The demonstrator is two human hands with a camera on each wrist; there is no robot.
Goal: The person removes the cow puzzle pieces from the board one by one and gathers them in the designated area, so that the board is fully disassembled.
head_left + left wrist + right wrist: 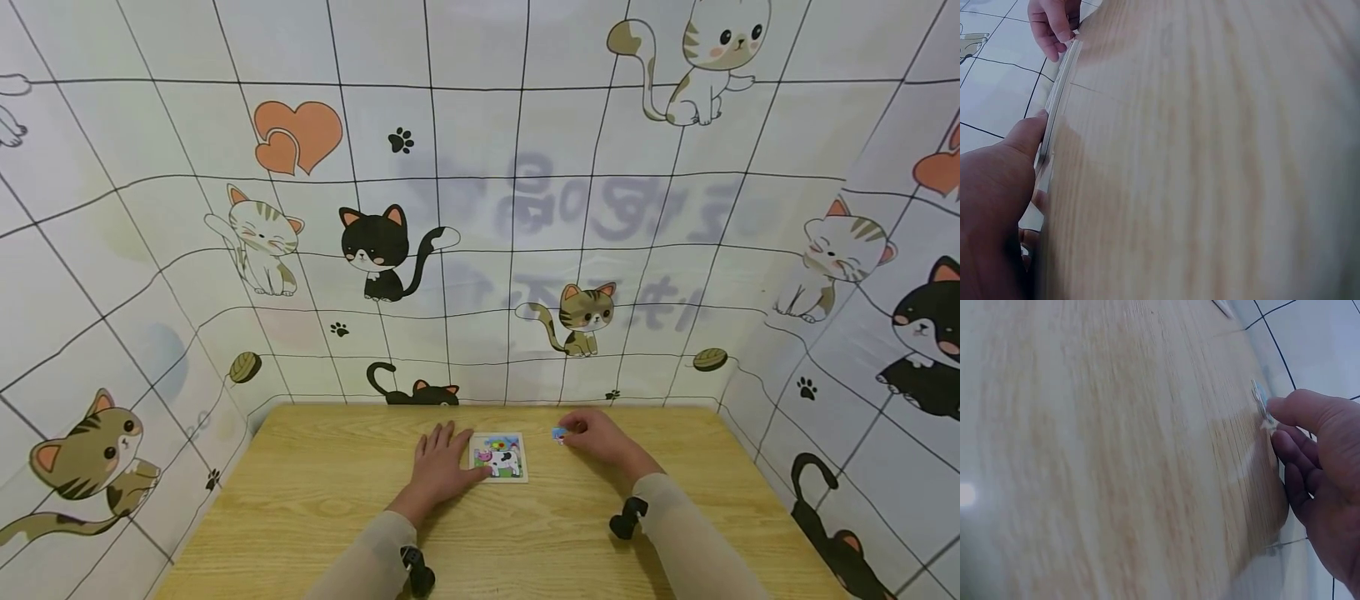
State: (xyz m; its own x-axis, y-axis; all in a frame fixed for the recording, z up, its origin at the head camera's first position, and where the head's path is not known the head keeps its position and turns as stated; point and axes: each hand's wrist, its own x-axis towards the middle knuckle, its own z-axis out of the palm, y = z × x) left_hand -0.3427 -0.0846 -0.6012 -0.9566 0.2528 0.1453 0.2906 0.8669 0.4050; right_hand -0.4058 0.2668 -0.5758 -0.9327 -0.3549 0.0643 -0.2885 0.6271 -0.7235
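Note:
A small square picture puzzle [507,454] with a cow on it lies on the table, framed by a pale border. My left hand [441,468] rests at its left side with fingers spread, the thumb reaching over the lower left of the picture. In the left wrist view the puzzle's thin edge [1057,103] shows beside that thumb. To the right of the puzzle, my right hand [596,437] pinches a small blue puzzle piece [558,434] between thumb and fingers. The right wrist view shows the piece [1260,400] at the fingertips, close over the wood.
The wooden table [300,500] stands against a cloth backdrop [480,208] printed with cats, hearts and grid lines, which also runs along both sides. A black strap-on device [628,518] sits on the right wrist and another [417,572] on the left.

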